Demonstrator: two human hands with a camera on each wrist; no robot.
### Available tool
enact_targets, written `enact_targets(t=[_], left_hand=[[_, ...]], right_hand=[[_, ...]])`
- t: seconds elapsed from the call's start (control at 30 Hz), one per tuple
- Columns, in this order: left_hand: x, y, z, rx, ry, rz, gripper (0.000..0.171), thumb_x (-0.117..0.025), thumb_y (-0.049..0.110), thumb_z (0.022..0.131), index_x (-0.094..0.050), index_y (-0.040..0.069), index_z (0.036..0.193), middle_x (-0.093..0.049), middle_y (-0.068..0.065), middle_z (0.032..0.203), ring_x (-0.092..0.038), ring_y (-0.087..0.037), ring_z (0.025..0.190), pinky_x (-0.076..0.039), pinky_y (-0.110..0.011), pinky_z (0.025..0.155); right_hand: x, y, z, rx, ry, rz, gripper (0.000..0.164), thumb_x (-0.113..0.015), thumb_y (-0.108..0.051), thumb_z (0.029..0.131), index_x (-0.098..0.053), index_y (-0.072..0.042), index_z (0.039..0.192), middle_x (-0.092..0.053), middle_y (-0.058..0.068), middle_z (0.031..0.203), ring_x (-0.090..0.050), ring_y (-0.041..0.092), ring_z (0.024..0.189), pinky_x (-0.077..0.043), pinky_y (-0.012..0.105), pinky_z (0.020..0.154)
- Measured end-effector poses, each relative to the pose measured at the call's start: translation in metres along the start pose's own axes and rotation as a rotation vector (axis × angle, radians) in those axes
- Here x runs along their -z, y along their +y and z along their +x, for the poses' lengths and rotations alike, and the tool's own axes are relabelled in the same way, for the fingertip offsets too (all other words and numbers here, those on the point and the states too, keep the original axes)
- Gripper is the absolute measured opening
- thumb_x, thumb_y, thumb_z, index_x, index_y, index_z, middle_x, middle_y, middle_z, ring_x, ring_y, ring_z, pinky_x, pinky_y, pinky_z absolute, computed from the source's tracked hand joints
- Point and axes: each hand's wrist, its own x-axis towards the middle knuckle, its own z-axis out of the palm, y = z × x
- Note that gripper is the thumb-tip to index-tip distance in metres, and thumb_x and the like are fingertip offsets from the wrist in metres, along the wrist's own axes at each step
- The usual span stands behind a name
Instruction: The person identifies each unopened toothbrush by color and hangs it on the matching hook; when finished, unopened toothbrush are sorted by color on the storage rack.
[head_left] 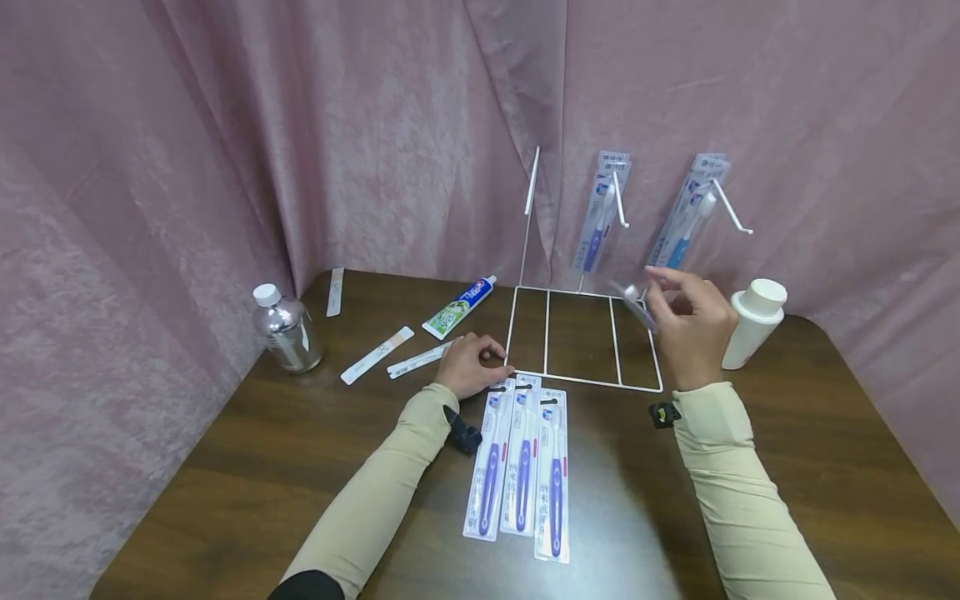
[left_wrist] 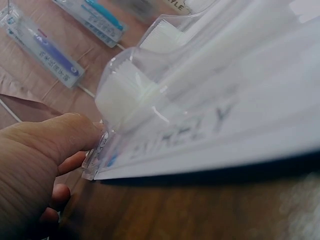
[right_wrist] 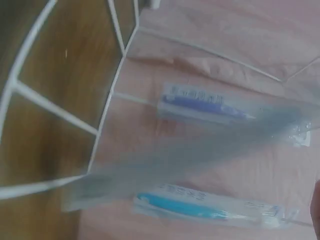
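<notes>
My left hand [head_left: 472,364] is at the top end of the leftmost of three packaged purple toothbrushes [head_left: 489,467] lying side by side. In the left wrist view, its thumb and finger pinch the edge of a clear toothbrush package [left_wrist: 200,125]. My right hand [head_left: 693,321] is raised over the right side of a white wire rack [head_left: 545,333] and pinches another packaged toothbrush [head_left: 636,307], a blurred strip in the right wrist view. Behind it, a packaged purple toothbrush [head_left: 595,242] hangs on the middle hook, and packaged blue toothbrushes [head_left: 678,250] hang on the right hook.
A bare hook [head_left: 532,179] stands at the rack's left. Left of the rack lie a toothpaste tube [head_left: 461,307] and several slim white packets [head_left: 377,355]. A silvery bottle [head_left: 288,333] is at the far left, a white bottle [head_left: 753,325] beside my right hand. Pink curtain [head_left: 405,125] hangs behind.
</notes>
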Motion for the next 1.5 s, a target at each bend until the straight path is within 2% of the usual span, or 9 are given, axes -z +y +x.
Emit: enact_targets(t=[0.13, 0.2, 0.33, 0.47, 0.6, 0.7, 0.93, 1.3, 1.5], left_hand=[[0.001, 0.000, -0.001, 0.001, -0.006, -0.009, 0.028, -0.085, 0.045, 0.084, -0.075, 0.026, 0.101, -0.058, 0.002, 0.095, -0.055, -0.023, 0.097, -0.042, -0.044, 0.090], [0.002, 0.001, -0.001, 0.002, -0.013, -0.007, 0.028, -0.084, 0.046, 0.084, -0.075, 0.025, 0.102, -0.058, 0.002, 0.096, -0.055, -0.023, 0.097, -0.042, -0.044, 0.091], [0.003, 0.000, 0.001, 0.001, -0.015, 0.001, 0.029, -0.084, 0.047, 0.084, -0.075, 0.026, 0.102, -0.058, 0.002, 0.095, -0.055, -0.022, 0.096, -0.042, -0.044, 0.091], [0.001, -0.001, 0.002, -0.002, 0.000, 0.006, 0.029, -0.085, 0.047, 0.083, -0.075, 0.026, 0.101, -0.058, 0.003, 0.094, -0.055, -0.021, 0.095, -0.042, -0.044, 0.090], [-0.002, -0.001, 0.003, -0.019, -0.003, 0.004, 0.030, -0.084, 0.047, 0.084, -0.075, 0.026, 0.102, -0.058, 0.003, 0.094, -0.055, -0.021, 0.095, -0.043, -0.043, 0.089], [-0.005, -0.001, 0.004, -0.025, -0.014, 0.002, 0.030, -0.084, 0.048, 0.084, -0.075, 0.026, 0.103, -0.058, 0.003, 0.094, -0.055, -0.021, 0.094, -0.043, -0.043, 0.090], [-0.004, -0.003, 0.004, -0.009, 0.003, 0.026, 0.029, -0.085, 0.048, 0.084, -0.075, 0.027, 0.102, -0.057, 0.004, 0.093, -0.054, -0.020, 0.093, -0.043, -0.042, 0.089], [0.003, -0.001, 0.002, 0.009, -0.020, 0.038, 0.028, -0.085, 0.043, 0.085, -0.075, 0.026, 0.104, -0.059, 0.002, 0.096, -0.055, -0.021, 0.095, -0.043, -0.041, 0.090], [0.006, 0.003, 0.002, 0.017, -0.032, 0.047, 0.029, -0.084, 0.045, 0.086, -0.075, 0.026, 0.105, -0.058, 0.002, 0.096, -0.054, -0.021, 0.096, -0.042, -0.041, 0.090]], right_hand=[[0.014, 0.006, -0.009, -0.103, -0.011, 0.036, 0.014, -0.078, -0.001, 0.089, -0.082, -0.001, 0.102, -0.073, 0.006, 0.081, -0.055, -0.007, 0.064, -0.043, 0.011, 0.063], [0.024, 0.015, -0.011, -0.119, -0.100, -0.026, 0.015, -0.077, -0.001, 0.090, -0.081, -0.002, 0.104, -0.070, 0.004, 0.080, -0.053, -0.004, 0.065, -0.040, 0.011, 0.062], [0.032, 0.034, -0.019, -0.075, -0.462, -0.207, 0.016, -0.076, -0.005, 0.092, -0.081, -0.008, 0.107, -0.067, 0.004, 0.082, -0.051, 0.006, 0.069, -0.039, 0.020, 0.063], [0.016, 0.043, -0.029, -0.029, -0.837, -0.235, 0.022, -0.076, -0.011, 0.096, -0.079, -0.015, 0.117, -0.072, 0.006, 0.101, -0.059, 0.024, 0.084, -0.047, 0.041, 0.071], [-0.006, 0.041, -0.035, 0.011, -1.012, -0.212, 0.027, -0.077, -0.013, 0.096, -0.077, -0.016, 0.123, -0.070, 0.011, 0.120, -0.061, 0.038, 0.111, -0.051, 0.058, 0.086], [-0.015, 0.038, -0.042, 0.021, -1.049, -0.239, 0.028, -0.082, -0.015, 0.092, -0.077, -0.014, 0.119, -0.068, 0.012, 0.116, -0.061, 0.038, 0.111, -0.053, 0.060, 0.086], [-0.022, 0.033, -0.068, -0.023, -1.122, -0.328, 0.018, -0.087, -0.027, 0.087, -0.078, -0.018, 0.099, -0.060, 0.004, 0.095, -0.057, 0.024, 0.084, -0.053, 0.048, 0.068], [-0.042, 0.029, -0.074, -0.080, -1.169, -0.224, 0.033, -0.082, -0.025, 0.093, -0.078, -0.024, 0.126, -0.061, 0.007, 0.098, -0.057, 0.021, 0.078, -0.047, 0.041, 0.061], [-0.054, 0.027, -0.072, -0.001, -1.151, -0.277, 0.026, -0.086, -0.027, 0.088, -0.080, -0.020, 0.113, -0.064, 0.007, 0.101, -0.059, 0.023, 0.083, -0.053, 0.048, 0.066]])
